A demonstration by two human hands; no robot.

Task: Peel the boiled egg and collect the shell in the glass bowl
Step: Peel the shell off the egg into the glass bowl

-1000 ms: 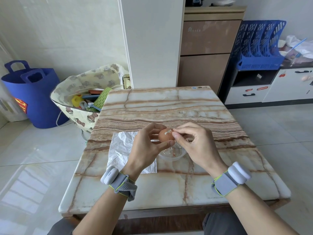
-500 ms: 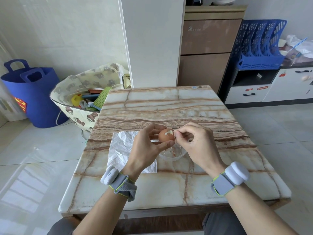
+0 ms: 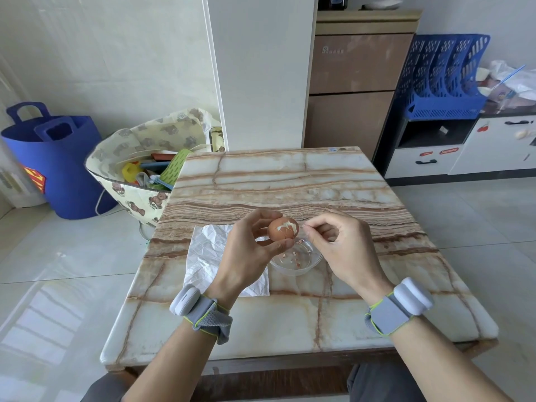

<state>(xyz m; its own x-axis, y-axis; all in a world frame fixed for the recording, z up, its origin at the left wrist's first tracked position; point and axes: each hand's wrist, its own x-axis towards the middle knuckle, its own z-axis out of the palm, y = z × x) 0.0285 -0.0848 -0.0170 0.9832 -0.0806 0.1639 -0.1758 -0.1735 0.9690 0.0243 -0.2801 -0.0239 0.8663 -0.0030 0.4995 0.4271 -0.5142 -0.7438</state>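
My right hand point(image 3: 345, 250) now off egg point(image 3: 282, 232), fingertips point(image 3: 314, 227) pinched together over bowl point(image 3: 314, 261); chip inside, cannot tell. Left hand point(image 3: 246, 256) clamps egg, mostly unpeeled.

I see a grey fabric strap point(image 3: 207, 317) edged in lime green behind the left hand point(image 3: 246, 256), carrying a smooth pale rounded pod point(image 3: 185, 300); a matching strap point(image 3: 388, 314) and pod point(image 3: 413, 295) behind the right hand point(image 3: 345, 250); dark grey trousers point(image 3: 365, 381) at the bottom edge
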